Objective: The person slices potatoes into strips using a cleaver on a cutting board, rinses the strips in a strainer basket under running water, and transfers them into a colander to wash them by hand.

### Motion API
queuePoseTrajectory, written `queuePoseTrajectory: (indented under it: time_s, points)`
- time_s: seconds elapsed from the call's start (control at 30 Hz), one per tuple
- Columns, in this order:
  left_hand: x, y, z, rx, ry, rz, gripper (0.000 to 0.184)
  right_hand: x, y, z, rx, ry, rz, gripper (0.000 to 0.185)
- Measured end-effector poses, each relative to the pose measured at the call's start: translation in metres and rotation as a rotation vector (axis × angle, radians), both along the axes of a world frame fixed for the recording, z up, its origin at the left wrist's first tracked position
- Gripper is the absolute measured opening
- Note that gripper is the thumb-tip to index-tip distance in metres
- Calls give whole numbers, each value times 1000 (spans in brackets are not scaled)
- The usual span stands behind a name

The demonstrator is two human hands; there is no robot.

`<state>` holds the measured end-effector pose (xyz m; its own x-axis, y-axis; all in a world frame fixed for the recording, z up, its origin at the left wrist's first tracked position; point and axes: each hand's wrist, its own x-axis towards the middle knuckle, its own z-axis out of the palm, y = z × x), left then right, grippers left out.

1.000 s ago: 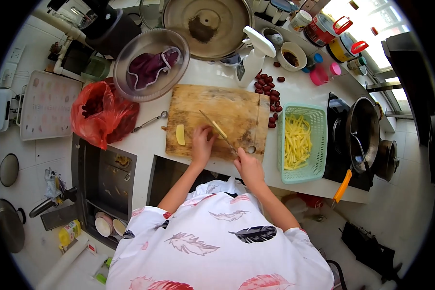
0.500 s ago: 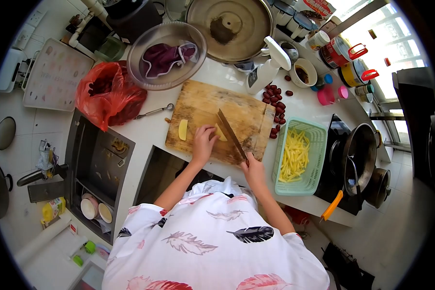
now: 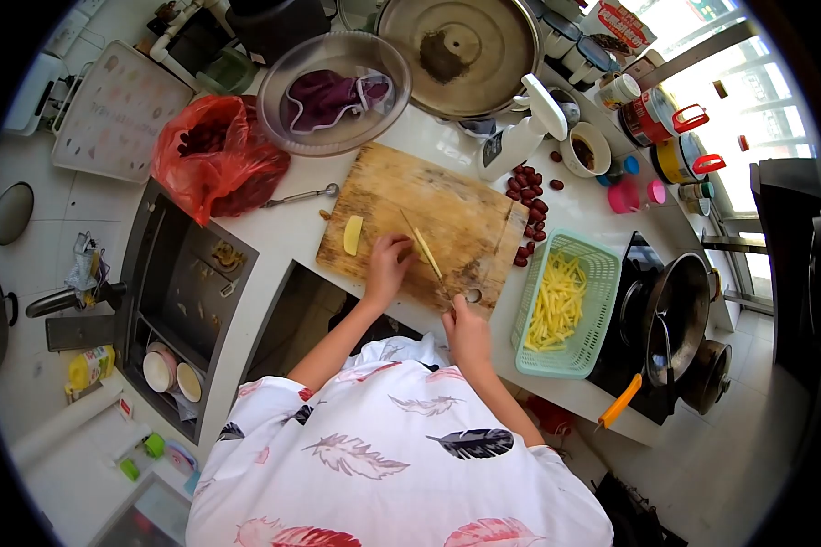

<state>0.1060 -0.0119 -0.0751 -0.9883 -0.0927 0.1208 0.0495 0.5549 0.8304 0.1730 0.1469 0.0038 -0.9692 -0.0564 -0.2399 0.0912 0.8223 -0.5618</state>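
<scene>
My right hand (image 3: 466, 330) is closed around the handle of a kitchen knife (image 3: 421, 242). Its blade, seen almost edge-on, slants up and left over the wooden cutting board (image 3: 374, 182). My left hand (image 3: 390, 266) rests on the board just left of the blade, fingers bent and pressed down. The potato piece under those fingertips is mostly hidden. Left of that hand lies another pale yellow potato piece (image 3: 352, 234). Cut yellow strips (image 3: 557, 301) fill part of a green plastic basket (image 3: 524, 339) to the right of the board.
Red dates (image 3: 528, 205) and a spray bottle (image 3: 520, 137) stand along the board's right and far side. Behind it is a plastic basin (image 3: 274, 128); left are a red bag (image 3: 217, 164) and a sink (image 3: 141, 246). A wok (image 3: 682, 305) sits at right.
The knife blade has turned from showing its flat side to nearly edge-on, and my right hand has shifted slightly left and down. The potato piece by my left fingers is now largely covered.
</scene>
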Motion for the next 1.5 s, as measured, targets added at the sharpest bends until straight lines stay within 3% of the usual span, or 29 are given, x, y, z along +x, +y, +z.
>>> queuePoseTrajectory:
  time_s: [1.5]
  points:
    - [-4, -2, 4, 2, 10, -24, 19, -14, -3, 9, -25, -130, -12, 14]
